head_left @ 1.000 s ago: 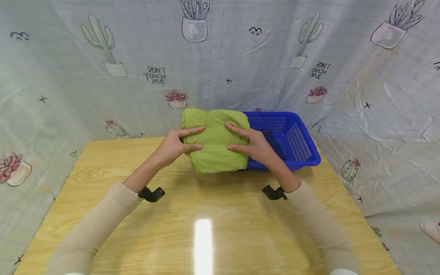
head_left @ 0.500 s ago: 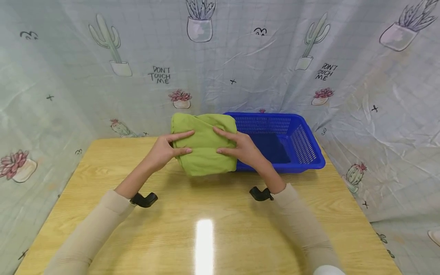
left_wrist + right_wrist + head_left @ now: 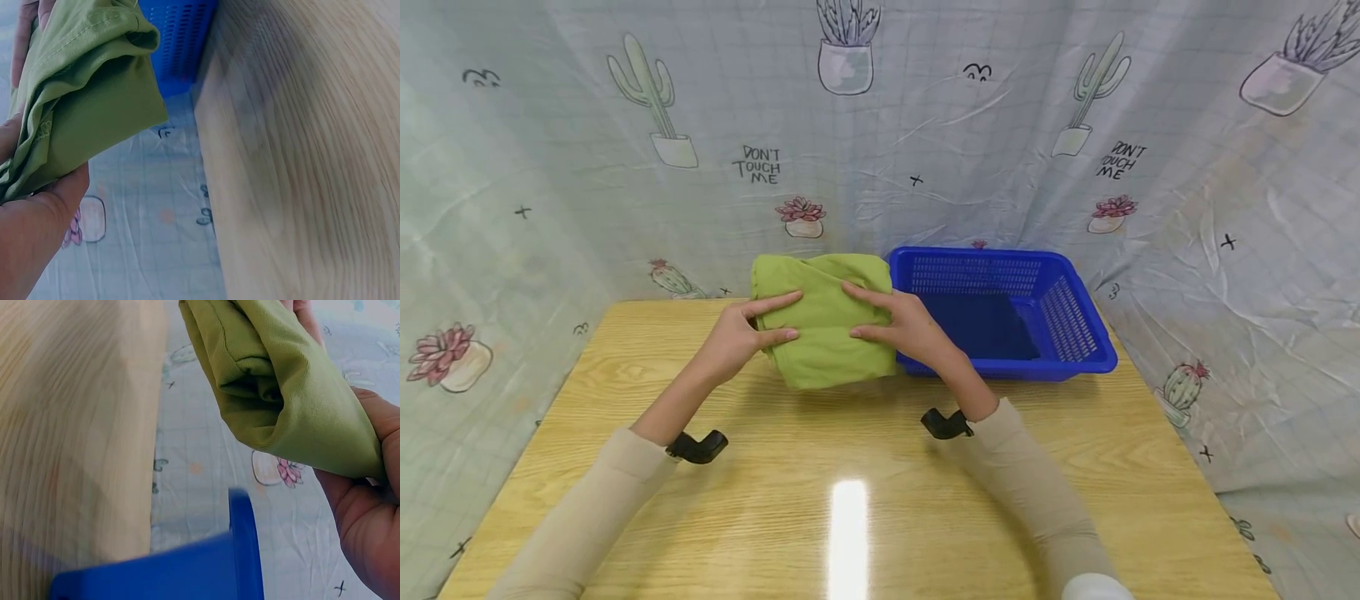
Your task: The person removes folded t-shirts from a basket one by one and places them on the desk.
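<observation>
A folded lime-green garment [image 3: 823, 321] with stitched seams is held up above the table, just left of the blue basket. My left hand [image 3: 733, 333] grips its left edge, thumb and index finger on the near face. On the opposite edge, my right hand [image 3: 913, 325] holds it the same way. Layered folds of the garment [image 3: 100, 94] show in the left wrist view, with part of the left hand [image 3: 44, 225] underneath. A rolled end of the garment [image 3: 281, 394] faces the right wrist camera, beside the right hand [image 3: 369, 531]. The other fingers are mostly hidden behind the cloth.
A blue perforated plastic basket [image 3: 1078, 333] stands at the table's back right, with a dark navy folded cloth [image 3: 977, 327] lying in it. The wooden table [image 3: 760, 508] ends at a curtain [image 3: 865, 133] printed with cacti, which hangs behind and at both sides.
Both hands have carried the green garment left and slightly nearer, away from over the basket. More of the basket and the navy cloth in it now shows. The head view has shifted slightly.
</observation>
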A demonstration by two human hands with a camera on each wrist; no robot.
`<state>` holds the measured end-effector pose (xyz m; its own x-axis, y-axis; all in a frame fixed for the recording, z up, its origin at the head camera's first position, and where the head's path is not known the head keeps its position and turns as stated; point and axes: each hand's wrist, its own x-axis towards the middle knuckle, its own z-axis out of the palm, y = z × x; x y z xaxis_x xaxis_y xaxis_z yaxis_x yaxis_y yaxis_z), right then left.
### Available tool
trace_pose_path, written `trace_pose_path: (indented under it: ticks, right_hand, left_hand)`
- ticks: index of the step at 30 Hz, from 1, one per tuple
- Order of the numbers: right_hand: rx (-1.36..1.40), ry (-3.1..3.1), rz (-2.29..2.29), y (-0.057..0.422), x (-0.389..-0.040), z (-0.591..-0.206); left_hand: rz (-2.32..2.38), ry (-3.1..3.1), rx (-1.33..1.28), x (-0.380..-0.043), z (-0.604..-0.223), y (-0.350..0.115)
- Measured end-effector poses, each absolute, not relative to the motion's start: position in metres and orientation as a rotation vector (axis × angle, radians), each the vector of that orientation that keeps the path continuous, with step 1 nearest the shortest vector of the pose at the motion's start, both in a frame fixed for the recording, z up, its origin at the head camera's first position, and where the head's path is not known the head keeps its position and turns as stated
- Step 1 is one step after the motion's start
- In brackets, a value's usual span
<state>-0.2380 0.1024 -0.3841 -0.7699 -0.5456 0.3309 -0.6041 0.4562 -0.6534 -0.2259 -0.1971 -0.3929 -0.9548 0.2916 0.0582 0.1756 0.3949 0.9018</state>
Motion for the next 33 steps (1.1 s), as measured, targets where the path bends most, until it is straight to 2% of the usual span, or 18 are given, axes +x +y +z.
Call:
trace_pose_path:
  ticks: [33]
  right_hand:
    - [1.021,-2.697,1.277,0.020,-0.254,-0.401]
  left_hand:
    - [1.514,2.642,0.258,-0.215,-0.395,-0.259]
